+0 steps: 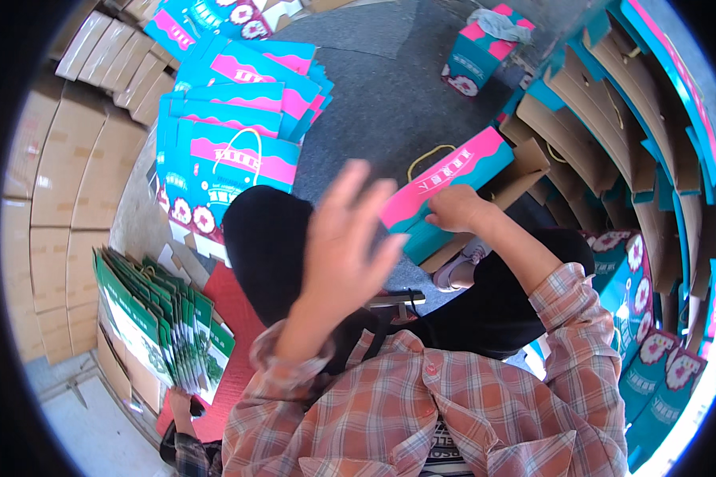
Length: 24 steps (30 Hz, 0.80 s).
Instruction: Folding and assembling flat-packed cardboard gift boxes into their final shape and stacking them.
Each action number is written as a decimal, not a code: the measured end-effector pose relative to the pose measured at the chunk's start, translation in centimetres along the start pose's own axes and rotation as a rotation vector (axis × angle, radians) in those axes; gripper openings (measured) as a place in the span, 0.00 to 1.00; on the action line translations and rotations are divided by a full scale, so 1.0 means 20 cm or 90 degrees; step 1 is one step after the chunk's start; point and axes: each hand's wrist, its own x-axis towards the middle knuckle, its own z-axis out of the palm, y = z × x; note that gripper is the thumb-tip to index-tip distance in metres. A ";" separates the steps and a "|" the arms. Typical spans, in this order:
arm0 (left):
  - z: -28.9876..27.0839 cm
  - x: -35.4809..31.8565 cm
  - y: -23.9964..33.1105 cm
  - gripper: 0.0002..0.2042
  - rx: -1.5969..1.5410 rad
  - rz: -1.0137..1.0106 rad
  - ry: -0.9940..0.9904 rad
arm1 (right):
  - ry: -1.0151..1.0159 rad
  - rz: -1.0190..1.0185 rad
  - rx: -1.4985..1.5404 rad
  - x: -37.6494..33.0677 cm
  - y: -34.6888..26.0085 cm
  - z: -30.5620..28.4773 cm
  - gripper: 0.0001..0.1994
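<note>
Teal-and-pink carton (471, 168) before the knees, white lettering along its pink band, brown flap at its right. The right hand (460, 210) is curled against it; whether it grips cannot be told. The left hand (348, 242), blurred, is spread and empty. Left: overlapping flat cartons (274, 159), similarly lettered. Right: open cartons (605, 99) showing brown interiors.

White lettering (447, 170) marks the pink-and-teal box (437, 184), flat teal cartons (274, 171) and green cartons (147, 314)
</note>
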 end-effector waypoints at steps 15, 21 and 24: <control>-0.05 -1.59 -1.98 0.30 -0.279 -1.055 0.364 | 0.268 -0.180 0.462 0.82 -0.29 -0.46 0.18; -0.01 -1.70 -2.26 0.42 -0.506 -1.080 0.531 | 0.172 -0.114 0.945 1.34 -0.50 -0.55 0.37; -0.02 -1.71 -2.38 0.42 -0.517 -1.061 0.537 | 0.164 -0.050 1.031 1.51 -0.53 -0.51 0.39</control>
